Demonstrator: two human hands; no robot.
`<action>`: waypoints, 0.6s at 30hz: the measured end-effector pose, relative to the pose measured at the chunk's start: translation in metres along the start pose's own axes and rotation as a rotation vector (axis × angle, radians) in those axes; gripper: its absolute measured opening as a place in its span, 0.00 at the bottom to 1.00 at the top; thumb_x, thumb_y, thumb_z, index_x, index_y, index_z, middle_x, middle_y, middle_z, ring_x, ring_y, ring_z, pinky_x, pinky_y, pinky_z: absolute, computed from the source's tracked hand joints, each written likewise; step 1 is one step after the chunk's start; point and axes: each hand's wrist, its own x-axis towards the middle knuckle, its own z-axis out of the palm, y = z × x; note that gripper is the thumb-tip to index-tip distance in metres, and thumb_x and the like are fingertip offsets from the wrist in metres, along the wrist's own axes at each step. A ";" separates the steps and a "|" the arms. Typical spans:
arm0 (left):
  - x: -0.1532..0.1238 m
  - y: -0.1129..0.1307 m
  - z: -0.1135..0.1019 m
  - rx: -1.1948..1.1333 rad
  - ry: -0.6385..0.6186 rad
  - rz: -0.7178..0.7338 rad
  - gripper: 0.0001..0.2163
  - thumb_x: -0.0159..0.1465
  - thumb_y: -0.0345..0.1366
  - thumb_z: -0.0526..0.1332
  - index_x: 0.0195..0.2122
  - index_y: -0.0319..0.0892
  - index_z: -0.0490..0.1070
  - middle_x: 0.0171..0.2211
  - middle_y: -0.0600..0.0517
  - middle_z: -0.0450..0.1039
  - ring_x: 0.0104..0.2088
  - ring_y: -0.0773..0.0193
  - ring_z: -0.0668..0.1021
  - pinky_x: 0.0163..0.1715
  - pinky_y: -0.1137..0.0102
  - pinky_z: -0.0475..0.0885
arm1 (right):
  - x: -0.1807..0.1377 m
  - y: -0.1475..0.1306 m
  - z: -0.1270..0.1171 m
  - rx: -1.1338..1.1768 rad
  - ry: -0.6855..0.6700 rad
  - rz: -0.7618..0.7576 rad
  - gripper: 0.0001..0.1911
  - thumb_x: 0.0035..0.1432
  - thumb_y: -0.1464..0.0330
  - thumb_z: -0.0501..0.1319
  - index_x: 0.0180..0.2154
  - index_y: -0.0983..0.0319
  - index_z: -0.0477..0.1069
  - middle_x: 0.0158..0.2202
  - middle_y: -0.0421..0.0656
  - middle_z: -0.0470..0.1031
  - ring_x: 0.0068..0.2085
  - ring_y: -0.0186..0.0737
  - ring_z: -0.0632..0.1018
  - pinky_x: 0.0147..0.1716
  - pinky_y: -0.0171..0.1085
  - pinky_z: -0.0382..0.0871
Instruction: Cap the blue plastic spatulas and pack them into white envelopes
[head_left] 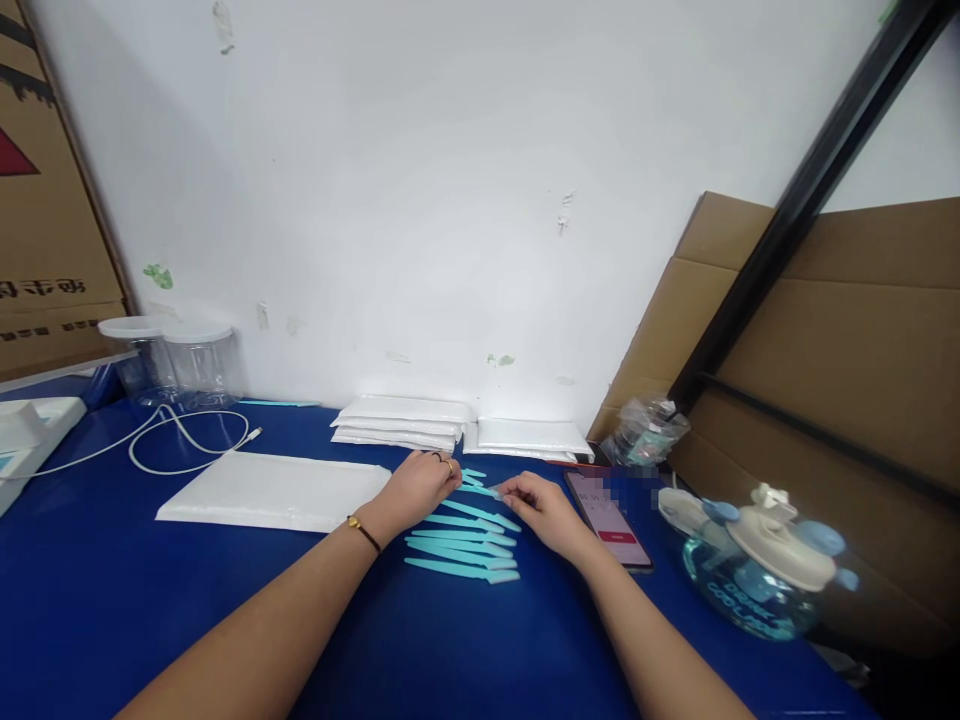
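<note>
Your right hand (541,510) has its thumb and forefinger pinched narrow on the right end of a slim turquoise plastic stick (482,491), just above the far part of a row of similar slim turquoise plastic sticks (450,570) on the blue-covered table (225,610). Your left hand (422,490) has its fingers drawn close together at the stick's left end, but they hide the contact, so you cannot tell whether they grip it. A slip looks like the main risk: the piece is thin, and a pull from one side could twist it out of your pinch. Your knuckles also sit close over the row, so a low wrist could knock those sticks askew, and some already nearly touch. A pale, clear bit shows at your right fingertips, too small to identify; squeezing there could bend it. The held stick's long axis runs roughly left to right, its right end dipping slightly towards you. The row's sticks lie much the same way, short stepped ends pointing right and long tapering ends left, with the farther ones slanting more.
</note>
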 end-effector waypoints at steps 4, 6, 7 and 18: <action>0.000 0.008 0.002 -0.043 -0.056 0.017 0.10 0.64 0.36 0.51 0.31 0.43 0.70 0.32 0.52 0.72 0.35 0.64 0.73 0.36 0.70 0.60 | -0.002 -0.009 0.001 -0.003 -0.045 -0.015 0.10 0.59 0.66 0.55 0.37 0.59 0.73 0.32 0.42 0.71 0.32 0.36 0.72 0.32 0.33 0.65; 0.000 0.009 0.004 -0.067 -0.106 0.023 0.10 0.63 0.36 0.52 0.30 0.44 0.71 0.31 0.53 0.73 0.35 0.64 0.73 0.36 0.70 0.60 | -0.002 -0.010 -0.001 -0.004 -0.096 -0.022 0.10 0.59 0.65 0.55 0.35 0.60 0.74 0.31 0.42 0.72 0.32 0.36 0.72 0.31 0.33 0.65; -0.001 0.008 0.004 -0.074 -0.118 0.017 0.09 0.63 0.36 0.52 0.31 0.44 0.71 0.31 0.54 0.73 0.35 0.63 0.73 0.37 0.70 0.60 | -0.002 -0.010 -0.003 -0.010 -0.109 -0.026 0.10 0.59 0.65 0.55 0.35 0.59 0.75 0.31 0.42 0.72 0.32 0.36 0.72 0.31 0.33 0.65; -0.001 -0.021 0.010 0.021 -0.011 -0.224 0.08 0.61 0.38 0.54 0.35 0.45 0.72 0.37 0.50 0.73 0.44 0.58 0.71 0.41 0.67 0.63 | 0.011 0.010 0.005 -0.278 -0.032 -0.043 0.08 0.56 0.73 0.56 0.38 0.60 0.72 0.38 0.44 0.68 0.42 0.40 0.70 0.42 0.37 0.64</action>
